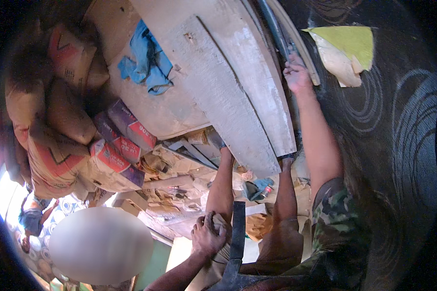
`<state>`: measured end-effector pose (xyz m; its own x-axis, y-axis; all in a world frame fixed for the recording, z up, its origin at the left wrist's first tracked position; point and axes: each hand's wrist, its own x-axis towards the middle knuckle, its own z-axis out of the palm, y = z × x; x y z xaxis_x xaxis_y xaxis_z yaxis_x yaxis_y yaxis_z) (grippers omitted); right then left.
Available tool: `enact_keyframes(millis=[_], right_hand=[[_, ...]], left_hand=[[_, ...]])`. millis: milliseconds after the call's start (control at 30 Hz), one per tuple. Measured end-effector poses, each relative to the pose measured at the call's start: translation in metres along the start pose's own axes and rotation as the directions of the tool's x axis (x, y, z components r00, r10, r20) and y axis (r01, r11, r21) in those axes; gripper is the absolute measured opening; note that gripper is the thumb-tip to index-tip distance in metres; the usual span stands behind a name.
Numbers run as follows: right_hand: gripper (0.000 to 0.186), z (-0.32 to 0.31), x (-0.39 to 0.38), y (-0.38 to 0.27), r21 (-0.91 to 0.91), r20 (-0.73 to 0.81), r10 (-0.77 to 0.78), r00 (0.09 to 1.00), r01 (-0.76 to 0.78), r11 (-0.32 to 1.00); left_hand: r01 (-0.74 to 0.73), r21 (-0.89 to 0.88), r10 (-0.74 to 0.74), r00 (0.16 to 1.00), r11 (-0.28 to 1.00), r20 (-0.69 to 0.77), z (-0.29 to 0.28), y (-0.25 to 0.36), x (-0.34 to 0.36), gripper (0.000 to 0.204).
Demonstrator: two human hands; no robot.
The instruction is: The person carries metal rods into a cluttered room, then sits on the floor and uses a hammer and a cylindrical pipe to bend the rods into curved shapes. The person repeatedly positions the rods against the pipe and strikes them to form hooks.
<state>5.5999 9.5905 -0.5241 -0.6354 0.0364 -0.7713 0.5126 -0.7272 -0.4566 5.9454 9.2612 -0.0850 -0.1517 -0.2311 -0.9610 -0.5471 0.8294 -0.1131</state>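
Observation:
My right hand [297,75] reaches far up at the right of the boards, its fingers bent at the near end of a blue-grey tube [273,24]. A pale curved strip [301,46] runs just beside it. What those fingers grip is too small to tell. On my bent left leg rests my left hand [210,236], fingers loosely bent and a little apart, with nothing visible in them. In front of me a rough grey-white plank [223,92] lies lengthwise on a wider pale board [250,63]. Their near ends reach over my feet.
Blue cloth [148,58] lies on a pale panel [172,114]. Paper sacks [58,160] and red-and-purple cartons [114,155] are piled at left. Paper scraps [179,199] litter the floor. Dark patterned fabric [412,126] at right carries a yellow-green piece [347,43]. Another person [31,218] appears at far left.

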Motion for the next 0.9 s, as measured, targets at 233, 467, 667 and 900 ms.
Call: enact_keyframes(millis=[233,467,667,900], right_hand=[[0.047,-0.011,0.010,-0.009,-0.735,0.227,-0.539,0.812,0.505,0.452],[0.040,0.030,0.024,-0.004,-0.980,-0.196,-0.427,0.883,-0.189,0.057],[0.047,0.050,0.036,0.006,-0.857,-0.491,-0.305,0.816,-0.390,0.337],[0.057,0.056,0.047,0.015,-0.656,-0.669,-0.290,0.685,-0.360,0.663]], left_hand=[[-0.028,-0.020,0.029,0.999,0.999,0.028,-0.008,-0.001,0.001,0.073],[-0.019,-0.077,0.021,0.999,0.997,0.036,-0.006,-0.009,0.002,0.075],[-0.013,-0.061,0.015,1.000,0.998,0.025,-0.007,-0.011,0.001,0.075],[-0.005,-0.073,0.008,0.999,0.997,0.041,-0.008,-0.014,0.003,0.075]])
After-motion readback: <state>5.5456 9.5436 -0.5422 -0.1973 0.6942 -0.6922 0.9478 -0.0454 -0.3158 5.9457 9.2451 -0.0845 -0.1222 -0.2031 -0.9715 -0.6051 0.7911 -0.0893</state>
